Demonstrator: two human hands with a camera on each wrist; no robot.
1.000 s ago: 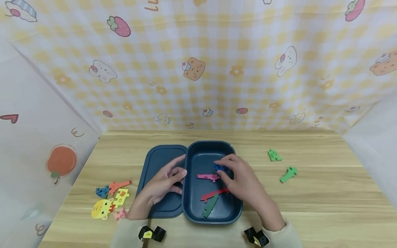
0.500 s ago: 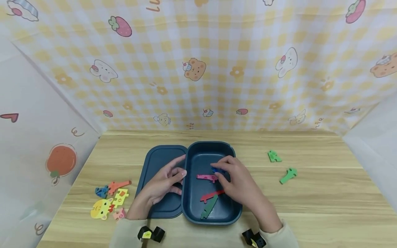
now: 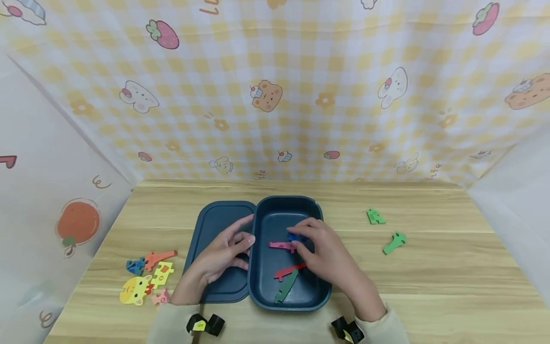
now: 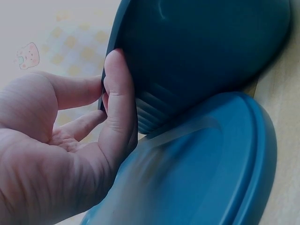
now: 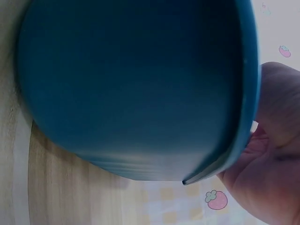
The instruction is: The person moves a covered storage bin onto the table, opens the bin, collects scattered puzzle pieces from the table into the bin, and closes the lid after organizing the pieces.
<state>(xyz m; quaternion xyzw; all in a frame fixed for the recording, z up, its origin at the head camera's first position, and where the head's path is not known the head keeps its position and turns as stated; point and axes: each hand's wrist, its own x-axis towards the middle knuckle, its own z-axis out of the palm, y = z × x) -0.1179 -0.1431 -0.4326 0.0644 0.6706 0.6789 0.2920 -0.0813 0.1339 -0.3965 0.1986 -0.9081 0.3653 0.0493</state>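
A dark blue plastic box (image 3: 252, 282) stands open on the table, its left rim gripped by my left hand (image 3: 220, 255) with the thumb at the edge. In the left wrist view, that hand (image 4: 93, 126) has fingers along the outer wall. My right hand (image 3: 326, 248) reaches over the box and pinches a small blue puzzle piece (image 3: 293, 237) between thumb and fingertips; it is partly hidden. Close below it lies a pink piece (image 3: 279, 245). Red (image 3: 285, 272) and dark green (image 3: 286, 287) pieces lie in the lower part of the box. The right wrist view shows mostly the box's outer wall (image 5: 131, 93).
The matching lid (image 3: 215, 217) lies left of the box, under my left hand. Farther left sit a yellow giraffe-head piece (image 3: 135, 289) and blue (image 3: 135, 266), orange (image 3: 159, 259), yellow (image 3: 162, 274) and pink (image 3: 160, 297) pieces. Green pieces (image 3: 394, 242) lie at right.
My right hand has moved a little left and toward me with the blue piece, closer to the pink one. The left hand keeps its grip on the box rim.
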